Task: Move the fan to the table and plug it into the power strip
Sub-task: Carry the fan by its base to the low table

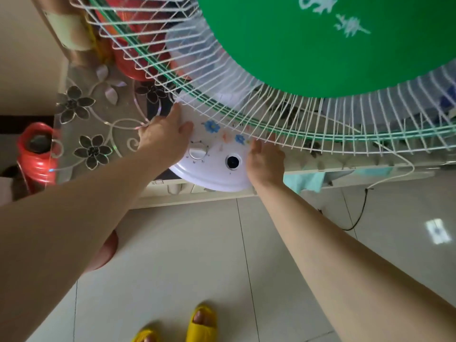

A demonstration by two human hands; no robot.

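**Both hands clasped on the fan's base at the table edge**

Yellow slippers are seen lowest in the view, on pale floor tiles, below and between the two forearms. Both bare arms are stretched forward and upward from there.

The left hand is closed around the left side of the fan base, with the thumb laid over the top surface and the fingers wrapped behind the edge. The right hand is clamped on the right side of the same base, its fingers tucked under the wire grille. Between the two hands, a white dial and a black round knob are set into the base, with blue flower decals just beyond them.

The fan is held with its base overhanging the near edge of the table; whether it rests on the surface cannot be told. Its white wire grille and green centre disc rise above and beyond both hands and fill the upper view.

A thin white cord is draped down to the right of the right hand, and is met by a black cable that runs to the floor. To the left of the left hand, a glass tabletop with flower patterns is spread out, and a red container stands further left, beside the table. Red items are blurred behind the grille.
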